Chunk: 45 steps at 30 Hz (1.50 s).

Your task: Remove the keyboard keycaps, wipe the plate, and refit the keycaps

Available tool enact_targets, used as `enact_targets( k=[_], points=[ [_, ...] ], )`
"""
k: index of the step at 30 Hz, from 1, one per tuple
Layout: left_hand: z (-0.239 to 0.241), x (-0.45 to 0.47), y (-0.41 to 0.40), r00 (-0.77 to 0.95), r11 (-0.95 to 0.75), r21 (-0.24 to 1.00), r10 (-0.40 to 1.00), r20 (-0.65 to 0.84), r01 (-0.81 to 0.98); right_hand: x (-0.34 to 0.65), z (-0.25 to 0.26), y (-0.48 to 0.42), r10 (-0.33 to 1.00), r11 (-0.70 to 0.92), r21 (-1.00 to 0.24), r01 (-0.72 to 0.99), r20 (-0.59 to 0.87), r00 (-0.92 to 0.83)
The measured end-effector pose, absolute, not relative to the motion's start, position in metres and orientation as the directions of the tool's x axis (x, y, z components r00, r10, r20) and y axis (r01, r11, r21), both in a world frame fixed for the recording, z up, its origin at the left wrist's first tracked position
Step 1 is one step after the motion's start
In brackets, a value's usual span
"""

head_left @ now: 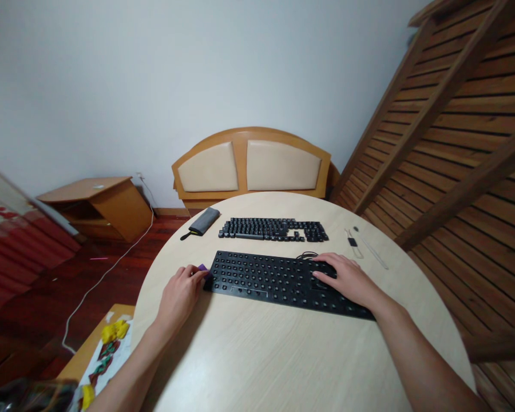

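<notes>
A black keyboard without most of its keycaps lies at a slight slant on the round table. At its left end my left hand is closed, its fingertips pinching a small purple object whose kind I cannot make out. My right hand rests over the keyboard's right part, thumb and index finger stretched out and apart; its other fingers are partly hidden. Behind the keyboard, loose black keycaps are laid out in keyboard order, with a few gaps right of the middle. A black cable is bunched at the keyboard's back edge.
On the round table a grey pouch lies at the back left. A wire keycap puller and a thin clear stick lie at the right. A headboard stands behind, a slatted wooden panel at right.
</notes>
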<state>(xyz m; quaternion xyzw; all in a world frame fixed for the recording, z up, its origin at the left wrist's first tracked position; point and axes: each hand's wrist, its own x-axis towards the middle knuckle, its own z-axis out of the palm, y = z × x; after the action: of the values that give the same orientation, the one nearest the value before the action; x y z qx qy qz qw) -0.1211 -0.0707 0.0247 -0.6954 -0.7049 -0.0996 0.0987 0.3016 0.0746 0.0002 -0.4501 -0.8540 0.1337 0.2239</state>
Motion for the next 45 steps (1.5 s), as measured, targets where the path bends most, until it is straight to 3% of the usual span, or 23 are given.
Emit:
enact_targets(
  k=[9, 19, 33, 45],
  points=[
    [0.031, -0.125, -0.05, 0.057, -0.055, -0.014, 0.979, 0.195, 0.998, 0.302, 0.0, 0.075, 0.836, 0.547, -0.445, 0.709, 0.261, -0.482],
    [0.038, -0.13, -0.01, 0.038, -0.026, -0.059, 0.975, 0.218, 0.998, 0.3, 0.003, 0.072, 0.846, 0.532, -0.452, 0.716, 0.244, -0.475],
    [0.024, -0.137, -0.041, 0.053, -0.081, 0.11, 0.971, 0.233, 0.991, 0.301, 0.002, 0.075, 0.84, 0.541, -0.454, 0.708, 0.251, -0.481],
    [0.039, -0.153, -0.073, 0.323, -0.329, 0.013, 0.934, 0.154, 0.944, 0.302, 0.002, 0.075, 0.836, 0.547, -0.444, 0.709, 0.252, -0.487]
  ],
)
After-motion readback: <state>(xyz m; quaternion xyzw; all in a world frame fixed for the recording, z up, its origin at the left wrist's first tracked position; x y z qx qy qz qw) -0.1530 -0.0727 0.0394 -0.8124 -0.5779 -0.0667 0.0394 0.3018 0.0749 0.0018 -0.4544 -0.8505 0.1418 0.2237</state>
